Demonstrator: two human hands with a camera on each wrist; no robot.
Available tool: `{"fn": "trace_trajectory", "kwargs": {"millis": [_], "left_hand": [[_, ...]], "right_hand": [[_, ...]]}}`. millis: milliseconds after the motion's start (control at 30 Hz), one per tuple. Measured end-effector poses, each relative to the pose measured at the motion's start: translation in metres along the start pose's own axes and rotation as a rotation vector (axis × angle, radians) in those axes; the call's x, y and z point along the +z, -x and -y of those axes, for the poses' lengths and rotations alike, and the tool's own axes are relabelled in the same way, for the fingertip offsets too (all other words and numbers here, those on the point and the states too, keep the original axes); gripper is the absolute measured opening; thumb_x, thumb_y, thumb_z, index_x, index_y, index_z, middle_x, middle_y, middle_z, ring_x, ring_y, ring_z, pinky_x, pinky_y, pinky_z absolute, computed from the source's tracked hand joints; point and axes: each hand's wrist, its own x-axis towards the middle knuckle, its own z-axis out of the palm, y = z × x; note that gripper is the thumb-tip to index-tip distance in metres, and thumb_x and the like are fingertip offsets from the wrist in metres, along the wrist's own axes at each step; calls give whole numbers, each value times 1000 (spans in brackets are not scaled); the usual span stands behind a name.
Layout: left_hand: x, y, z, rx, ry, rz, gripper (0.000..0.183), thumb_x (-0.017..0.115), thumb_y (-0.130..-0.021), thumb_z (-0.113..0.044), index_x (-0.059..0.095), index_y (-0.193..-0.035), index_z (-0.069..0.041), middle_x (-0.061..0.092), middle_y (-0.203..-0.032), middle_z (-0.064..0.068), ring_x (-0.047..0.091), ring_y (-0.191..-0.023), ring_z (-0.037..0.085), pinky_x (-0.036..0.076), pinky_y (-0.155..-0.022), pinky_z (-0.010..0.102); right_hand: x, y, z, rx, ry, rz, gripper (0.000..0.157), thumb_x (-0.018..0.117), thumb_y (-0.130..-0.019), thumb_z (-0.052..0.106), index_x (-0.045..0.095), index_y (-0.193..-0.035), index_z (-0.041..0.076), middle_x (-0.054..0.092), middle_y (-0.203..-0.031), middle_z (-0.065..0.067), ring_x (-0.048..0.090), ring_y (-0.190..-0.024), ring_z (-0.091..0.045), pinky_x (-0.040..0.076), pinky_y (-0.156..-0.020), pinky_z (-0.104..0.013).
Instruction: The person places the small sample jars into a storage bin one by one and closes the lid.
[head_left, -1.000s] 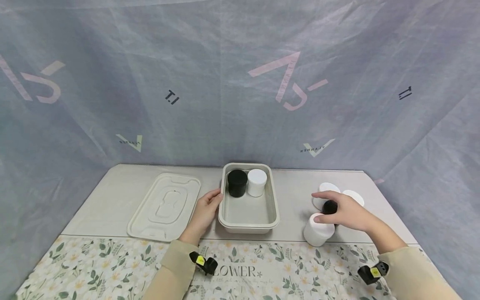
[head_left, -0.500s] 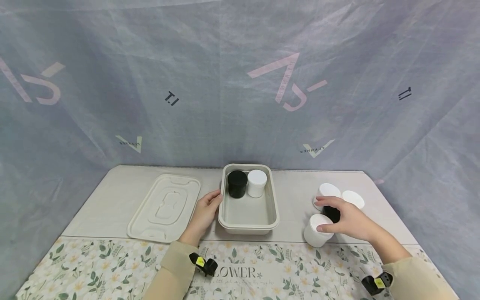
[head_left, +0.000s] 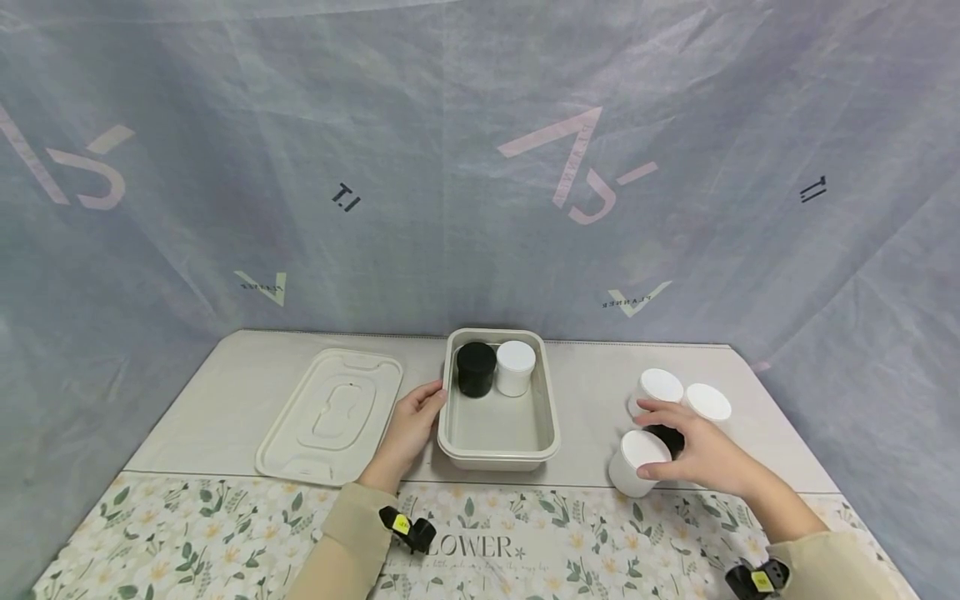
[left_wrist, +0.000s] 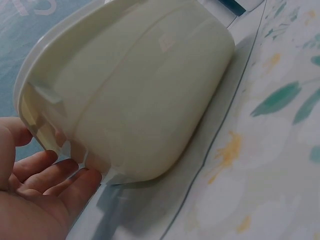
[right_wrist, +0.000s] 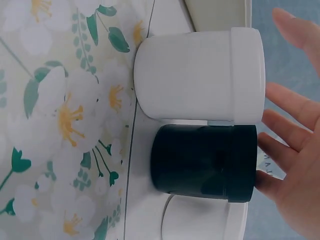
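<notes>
My left hand (head_left: 406,426) holds the left side of a cream plastic tub (head_left: 556,417); in the left wrist view the fingers (left_wrist: 75,185) press under its rim, with the thumb at the edge. A black jar (head_left: 476,371) and a white jar (head_left: 515,368) stand inside at the far end. My right hand (head_left: 705,447) is spread over a group of lidded jars on the right. Its fingertips lie right at the lids of a near white jar (right_wrist: 195,75) and a black jar (right_wrist: 205,160), the thumb (right_wrist: 287,22) held apart.
Two more white jars, a left one (head_left: 660,385) and a right one (head_left: 708,402), stand behind the right hand. The tub's flat lid (head_left: 330,417) lies left of the left hand. A flowered cloth (head_left: 225,533) covers the front; a grey-blue curtain (head_left: 442,208) hangs behind.
My right hand has shifted slightly right and toward me over the jars, its thumb sliding toward the near white jar's right edge. The left hand and tub stay put.
</notes>
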Motion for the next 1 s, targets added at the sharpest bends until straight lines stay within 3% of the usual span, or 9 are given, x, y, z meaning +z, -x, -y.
{"fn": "trace_trajectory", "kwargs": {"millis": [200,467,700,800,900,1000], "left_hand": [[0,0,1,-3,-3,-4,43,47,-100,-19,46,-136,3,53,-134,24,50,-125,35,47,-99,41],[0,-1,2,1,8,1,43,47,-100,-19,45,-136,3,51,-135,25,49,-125,36,47,-100,43],[0,-2,2,3,6,4,43,47,-100,-19,45,-137,3,51,-135,25,50,-125,36,49,-97,39],[0,-2,2,2,11,0,43,47,-100,-19,45,-136,4,51,-135,25,51,-124,35,49,-97,38],[0,-1,2,0,14,-5,42,47,-100,-19,46,-135,4,52,-134,25,51,-124,34,49,-97,37],[0,-1,1,-3,10,-10,42,48,-100,-19,47,-135,3,52,-134,24,52,-124,34,49,-98,38]], "right_hand": [[1,1,0,-15,-8,-2,54,85,-64,41,67,-108,15,53,-135,-13,43,-125,-39,33,-91,-14],[3,2,0,-18,-10,26,57,86,-63,41,66,-109,14,53,-134,-14,46,-123,-38,43,-87,-24],[4,3,-1,15,-15,57,68,87,-61,39,63,-116,8,52,-135,-16,41,-127,-42,31,-94,-11],[4,2,1,24,-9,76,69,87,-61,36,62,-118,6,52,-134,-20,38,-129,-47,38,-100,-29],[4,2,2,65,-11,94,67,86,-62,35,62,-118,8,46,-138,-26,37,-129,-50,43,-93,-54],[3,1,2,92,-26,104,65,85,-65,35,61,-119,9,38,-142,-32,37,-127,-53,43,-89,-61]]}}
